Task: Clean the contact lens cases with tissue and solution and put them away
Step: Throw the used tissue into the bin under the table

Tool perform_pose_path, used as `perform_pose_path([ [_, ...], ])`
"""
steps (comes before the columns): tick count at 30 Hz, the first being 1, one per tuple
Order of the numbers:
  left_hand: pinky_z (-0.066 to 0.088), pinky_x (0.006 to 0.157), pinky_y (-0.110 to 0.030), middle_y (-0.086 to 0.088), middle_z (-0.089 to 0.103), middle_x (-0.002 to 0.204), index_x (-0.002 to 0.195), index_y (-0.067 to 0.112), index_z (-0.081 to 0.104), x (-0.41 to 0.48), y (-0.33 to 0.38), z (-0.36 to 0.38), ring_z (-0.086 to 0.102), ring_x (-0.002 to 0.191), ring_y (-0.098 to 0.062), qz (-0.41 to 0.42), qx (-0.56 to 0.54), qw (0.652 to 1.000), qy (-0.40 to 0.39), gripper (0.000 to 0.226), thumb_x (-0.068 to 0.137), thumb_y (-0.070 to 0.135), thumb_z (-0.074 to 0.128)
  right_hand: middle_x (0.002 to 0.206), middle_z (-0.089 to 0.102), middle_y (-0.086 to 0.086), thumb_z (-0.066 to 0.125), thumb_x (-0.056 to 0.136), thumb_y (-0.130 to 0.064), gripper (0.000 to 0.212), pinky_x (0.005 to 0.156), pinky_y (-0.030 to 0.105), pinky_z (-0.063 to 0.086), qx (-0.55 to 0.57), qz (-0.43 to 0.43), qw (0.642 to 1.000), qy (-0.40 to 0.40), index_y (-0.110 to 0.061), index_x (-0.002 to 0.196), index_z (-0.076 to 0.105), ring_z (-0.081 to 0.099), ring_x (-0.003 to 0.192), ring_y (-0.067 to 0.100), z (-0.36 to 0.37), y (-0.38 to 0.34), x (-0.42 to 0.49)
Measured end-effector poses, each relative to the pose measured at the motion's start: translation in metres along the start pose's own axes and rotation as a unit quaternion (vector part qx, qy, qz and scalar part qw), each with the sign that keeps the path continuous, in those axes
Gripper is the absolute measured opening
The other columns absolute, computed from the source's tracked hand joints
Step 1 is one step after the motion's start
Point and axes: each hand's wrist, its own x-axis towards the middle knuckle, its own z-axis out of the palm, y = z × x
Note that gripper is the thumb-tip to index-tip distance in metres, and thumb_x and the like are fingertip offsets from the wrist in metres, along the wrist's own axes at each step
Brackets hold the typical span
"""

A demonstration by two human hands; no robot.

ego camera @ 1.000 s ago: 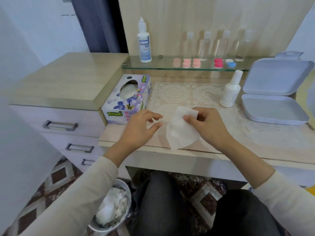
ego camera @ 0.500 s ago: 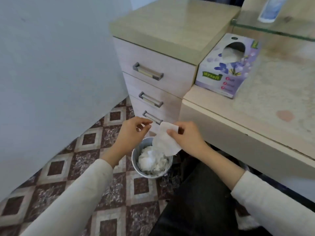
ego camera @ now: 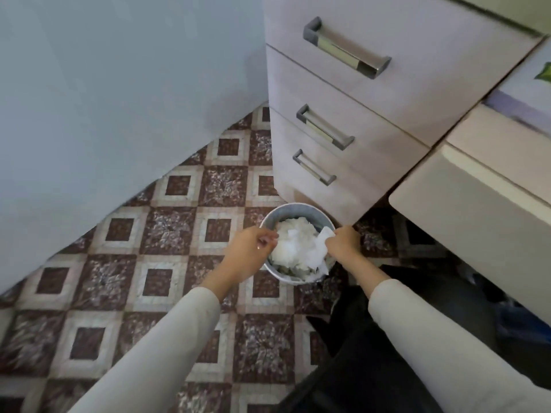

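Observation:
A small round grey bin (ego camera: 269, 217) stands on the floor beside the drawer unit, filled with crumpled white tissues (ego camera: 290, 244). My right hand (ego camera: 344, 242) is over the bin's right rim and grips a used white tissue (ego camera: 322, 247) that hangs down into the bin. Over the left rim hovers my left hand (ego camera: 249, 248), fingers loosely curled and holding nothing. The lens cases and the solution bottle are out of view.
A drawer unit (ego camera: 387, 114) with three metal handles stands right behind the bin. The desk's front edge (ego camera: 465, 204) juts out at the right, with a corner of the tissue box (ego camera: 530, 93) on top. Patterned floor tiles (ego camera: 167, 234) spread to the left, below a pale wall.
My view has swung further down from the desk to the floor. Both hands have dropped to the bin, and the tissue in my right hand is now lowered inside it.

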Motion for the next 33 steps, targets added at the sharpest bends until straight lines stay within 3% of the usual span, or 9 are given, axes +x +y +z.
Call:
perform_pose_path([
  [3,0.044,0.074,-0.022,-0.005,0.067,0.102,0.108,0.013,0.066,0.007,-0.005,0.005,0.055,0.082,-0.01,-0.008,-0.01,1.0,-0.011,0.022,0.091,0.021,0.054,0.099,0.066,0.021,0.055,0.086,-0.008,0.027,0.052,0.026,0.047,0.054,0.071,0.996,0.013,0.008,0.107,0.06,0.066,0.08,0.031,0.015,0.006,0.018],
  [7,0.042,0.073,-0.019,-0.004,0.068,0.101,0.109,0.013,0.066,0.012,-0.007,0.01,0.055,0.078,-0.008,-0.007,-0.009,1.0,-0.017,0.022,0.091,0.02,0.055,0.1,0.065,0.022,0.059,0.084,-0.008,0.031,0.062,0.037,0.056,0.151,0.134,0.979,-0.001,0.009,0.109,0.055,0.066,0.08,0.033,0.023,0.012,0.032],
  [10,0.042,0.072,-0.018,-0.003,0.068,0.102,0.11,0.013,0.065,0.013,-0.01,0.012,0.055,0.077,-0.007,-0.012,-0.012,1.0,-0.025,0.023,0.091,0.02,0.055,0.089,0.059,0.013,0.058,0.084,-0.017,0.035,0.052,0.03,0.046,0.185,0.145,0.971,-0.037,-0.004,0.115,0.052,0.057,0.069,0.027,0.026,0.017,0.04],
  [14,0.043,0.072,-0.019,-0.004,0.068,0.102,0.111,0.013,0.065,0.012,-0.012,0.013,0.056,0.078,-0.008,-0.018,-0.013,0.999,-0.032,0.023,0.091,0.02,0.055,0.112,0.061,0.014,0.056,0.087,-0.03,0.049,0.063,0.029,0.043,0.161,0.132,0.977,-0.048,-0.002,0.126,0.048,0.059,0.092,0.028,0.023,0.013,0.036],
  [20,0.043,0.075,-0.02,-0.001,0.068,0.104,0.112,0.014,0.064,0.01,-0.001,0.011,0.056,0.08,-0.009,-0.015,-0.004,0.999,-0.035,0.024,0.091,0.021,0.054,0.111,0.061,0.014,0.052,0.09,-0.03,0.039,0.079,0.035,0.046,0.119,0.074,0.987,-0.078,-0.001,0.115,0.059,0.058,0.102,0.029,0.013,0.005,0.025],
  [25,0.043,0.075,-0.021,-0.001,0.067,0.103,0.111,0.014,0.064,0.002,0.013,0.002,0.055,0.082,-0.009,-0.004,0.003,0.999,-0.033,0.023,0.091,0.02,0.054,0.065,0.047,0.003,0.051,0.092,-0.023,0.036,0.06,0.029,0.035,0.108,0.014,0.988,-0.106,-0.013,0.059,0.043,0.048,0.068,0.019,0.0,-0.002,0.003],
  [28,0.039,0.068,-0.015,0.0,0.066,0.102,0.111,0.016,0.064,-0.006,0.027,-0.007,0.054,0.082,-0.007,0.015,0.0,1.0,-0.023,0.023,0.091,0.022,0.054,0.098,0.064,0.008,0.054,0.091,-0.026,0.023,0.084,0.029,0.042,0.102,-0.054,0.986,-0.124,-0.006,0.092,0.066,0.057,0.098,0.024,-0.014,-0.007,-0.018],
  [30,0.039,0.072,-0.017,-0.001,0.066,0.101,0.111,0.017,0.064,-0.014,0.037,-0.013,0.055,0.083,-0.008,0.025,0.002,1.0,-0.017,0.023,0.091,0.023,0.055,0.12,0.061,0.008,0.059,0.088,-0.027,0.035,0.098,0.03,0.041,0.112,-0.091,0.984,-0.1,-0.006,0.117,0.061,0.055,0.113,0.022,-0.03,-0.01,-0.035],
  [33,0.041,0.075,-0.019,-0.001,0.068,0.101,0.11,0.017,0.066,-0.027,0.055,-0.023,0.056,0.083,-0.009,0.055,0.011,0.998,-0.001,0.023,0.09,0.024,0.056,0.114,0.065,0.009,0.062,0.086,-0.024,0.031,0.095,0.025,0.043,0.12,-0.164,0.977,-0.07,-0.006,0.112,0.065,0.059,0.108,0.019,-0.058,-0.014,-0.064],
])
